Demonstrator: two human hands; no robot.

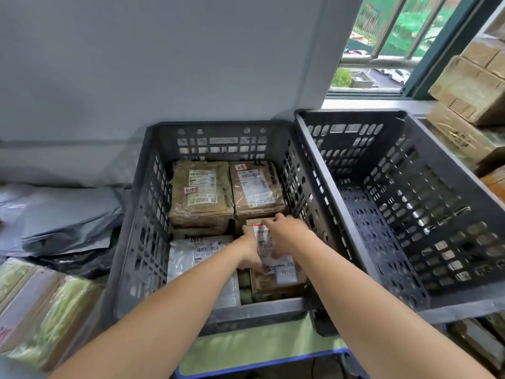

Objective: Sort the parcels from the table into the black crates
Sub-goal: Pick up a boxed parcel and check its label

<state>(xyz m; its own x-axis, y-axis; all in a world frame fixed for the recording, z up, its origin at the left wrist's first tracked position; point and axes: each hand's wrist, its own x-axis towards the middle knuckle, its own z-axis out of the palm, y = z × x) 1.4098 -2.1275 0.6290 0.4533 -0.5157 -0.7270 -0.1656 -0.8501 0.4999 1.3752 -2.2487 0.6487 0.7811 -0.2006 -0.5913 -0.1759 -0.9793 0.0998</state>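
Both my hands reach into the left black crate [136, 214]. They hold a small brown parcel [264, 243] with a white label and a red mark, low over the crate's right side. My left hand [250, 251] grips its left edge. My right hand [285, 231] curls over its far right edge. Under and around it lie two brown boxes at the back [200, 192] [257, 187], a white plastic mailer [196, 258] at the front left and a labelled brown box [282, 280] at the front right. The right black crate [382, 214] holds nothing.
Grey plastic mailers [68, 214] are heaped left of the crates, with wrapped parcels [41, 310] nearer me. Cardboard boxes [470, 86] are stacked at the right by the window. A green surface with a blue edge [246, 348] shows below the crates.
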